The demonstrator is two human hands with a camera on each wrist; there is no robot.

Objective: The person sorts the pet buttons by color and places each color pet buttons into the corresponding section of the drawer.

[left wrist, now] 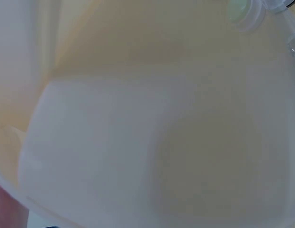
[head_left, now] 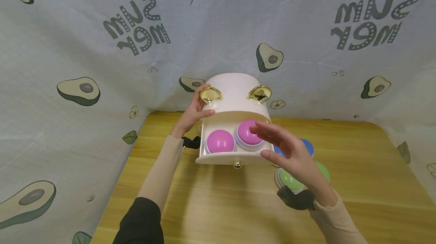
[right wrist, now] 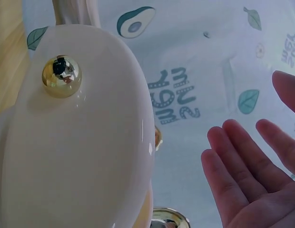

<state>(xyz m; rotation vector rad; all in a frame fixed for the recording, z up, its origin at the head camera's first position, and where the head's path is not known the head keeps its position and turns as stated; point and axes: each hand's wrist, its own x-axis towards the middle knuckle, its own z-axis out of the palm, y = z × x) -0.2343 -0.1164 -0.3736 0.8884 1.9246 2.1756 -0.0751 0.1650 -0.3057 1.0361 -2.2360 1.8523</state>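
Left hand (head_left: 192, 114) grips the white drawer box (head_left: 235, 92). Right hand (head_left: 293, 151) is kinda loose, near two pink domes (head_left: 220, 142), with green domes (head_left: 288, 179) by its wrist.

the left hand (head_left: 195, 112) rests against a white box (head_left: 235, 85); its pulled-out drawer (head_left: 218, 159) holds two pink domes (head_left: 220, 141). the right hand (head_left: 291, 151) hangs above green domes (head_left: 290, 179) on the table (head_left: 361, 164).

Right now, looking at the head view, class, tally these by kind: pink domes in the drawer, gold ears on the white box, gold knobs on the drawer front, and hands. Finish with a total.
Pink domes: 2
Gold ears: 2
Gold front knob: 1
Left hand and right hand: 2
Total: 7
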